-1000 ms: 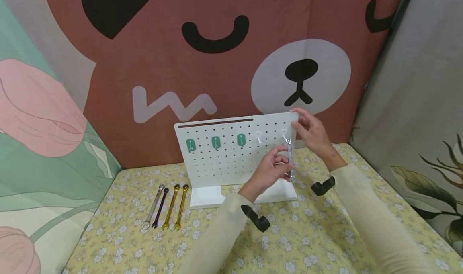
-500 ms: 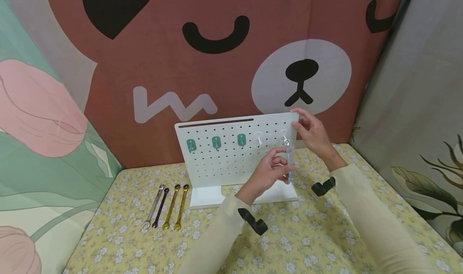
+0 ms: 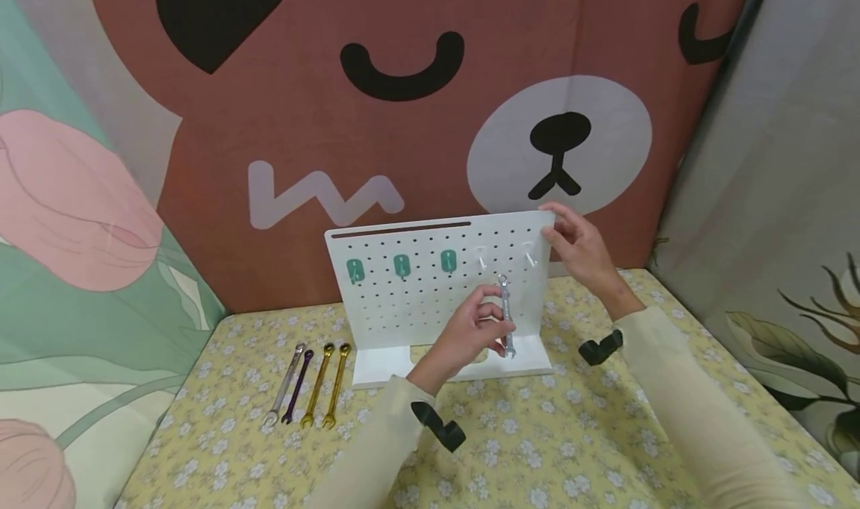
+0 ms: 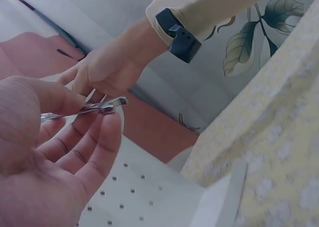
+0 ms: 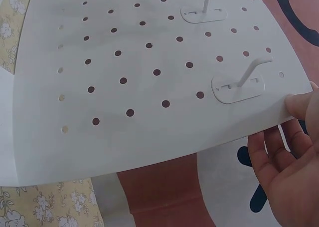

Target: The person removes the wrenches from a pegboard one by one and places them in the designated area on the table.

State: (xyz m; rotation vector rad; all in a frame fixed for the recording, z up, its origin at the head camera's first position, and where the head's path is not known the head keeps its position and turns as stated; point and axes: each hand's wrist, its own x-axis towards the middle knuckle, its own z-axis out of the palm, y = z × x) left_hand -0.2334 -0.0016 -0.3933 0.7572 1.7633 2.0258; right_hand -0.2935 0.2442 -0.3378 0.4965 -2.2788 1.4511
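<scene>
My left hand (image 3: 473,328) pinches a silver wrench (image 3: 506,315) between thumb and fingers, upright in front of the white pegboard (image 3: 416,307). In the left wrist view one end of the wrench (image 4: 112,105) pokes out past the fingertips. My right hand (image 3: 583,249) grips the pegboard's upper right corner, thumb on the front and fingers behind, as the right wrist view shows. Just left of that thumb sits a white hook (image 5: 241,87) with nothing on it. A second white hook (image 3: 481,258) and three green hooks, one of them the left green hook (image 3: 354,270), line the same row.
Left of the pegboard's white base (image 3: 383,366), several wrenches lie side by side on the flowered tablecloth (image 3: 222,419): a silver wrench (image 3: 285,386), a purple wrench (image 3: 298,386) and two gold ones, including the right gold wrench (image 3: 337,386). A printed curtain (image 3: 295,121) hangs behind.
My left hand has drawn the silver wrench away from the rightmost white hook, moving left and slightly down. My right hand has stayed on the pegboard's corner.
</scene>
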